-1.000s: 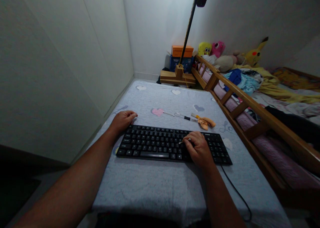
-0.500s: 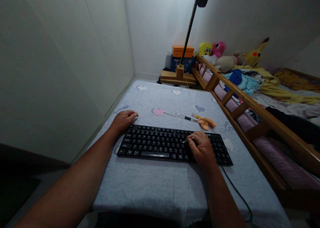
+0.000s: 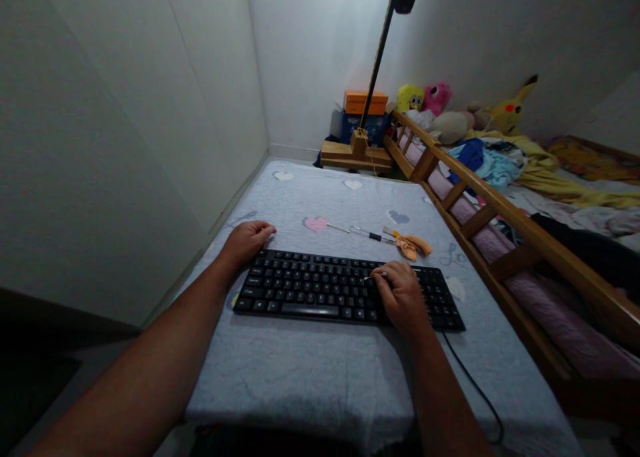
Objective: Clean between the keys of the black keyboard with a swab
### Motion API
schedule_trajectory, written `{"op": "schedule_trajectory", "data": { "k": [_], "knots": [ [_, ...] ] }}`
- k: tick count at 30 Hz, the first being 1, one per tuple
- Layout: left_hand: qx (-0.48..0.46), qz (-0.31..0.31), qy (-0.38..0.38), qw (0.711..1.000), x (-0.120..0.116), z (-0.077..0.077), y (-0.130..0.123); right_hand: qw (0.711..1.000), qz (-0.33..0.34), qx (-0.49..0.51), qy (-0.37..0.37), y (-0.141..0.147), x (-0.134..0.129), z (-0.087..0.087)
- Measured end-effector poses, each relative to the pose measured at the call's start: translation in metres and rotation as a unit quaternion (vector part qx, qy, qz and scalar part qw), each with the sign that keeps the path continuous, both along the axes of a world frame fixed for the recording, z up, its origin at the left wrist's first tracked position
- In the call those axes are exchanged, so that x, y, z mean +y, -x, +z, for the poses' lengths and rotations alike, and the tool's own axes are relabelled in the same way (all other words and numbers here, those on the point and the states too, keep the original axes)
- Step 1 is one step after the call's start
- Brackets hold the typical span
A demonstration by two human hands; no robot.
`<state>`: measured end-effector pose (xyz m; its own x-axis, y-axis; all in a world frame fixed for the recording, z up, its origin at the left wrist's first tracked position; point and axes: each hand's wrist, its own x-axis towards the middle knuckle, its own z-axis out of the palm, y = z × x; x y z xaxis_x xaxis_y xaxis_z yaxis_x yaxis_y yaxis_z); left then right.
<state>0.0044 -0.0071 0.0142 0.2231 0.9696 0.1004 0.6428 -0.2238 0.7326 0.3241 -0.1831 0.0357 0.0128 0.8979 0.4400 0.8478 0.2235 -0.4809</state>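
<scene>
1 bench (image 3: 310, 367), cloth-covered. 1 black keyboard (image 3: 305, 287), flat upon it. 1 left hand (image 3: 247, 240), at its far left corner, probably steadying; grip unclear. 1 right hand (image 3: 401, 293), over keys; grip pinching 1 thin white stick (image 3: 369, 277), presumably for precision.

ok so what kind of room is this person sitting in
Most likely a bedroom, perhaps a child's: a wooden bed rail runs along the right, with rumpled yellow bedding behind it and plush toys, including a pink one, at the far end.
</scene>
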Motion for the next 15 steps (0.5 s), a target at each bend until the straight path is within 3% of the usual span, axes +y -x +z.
{"op": "schedule_trajectory", "data": {
  "k": [15],
  "knots": [
    [0.0,0.002,-0.002,1.0,0.0007,-0.0025,0.0009,1.0,0.003,-0.017,-0.011,0.0029,0.0009,0.0003]
  ]
}}
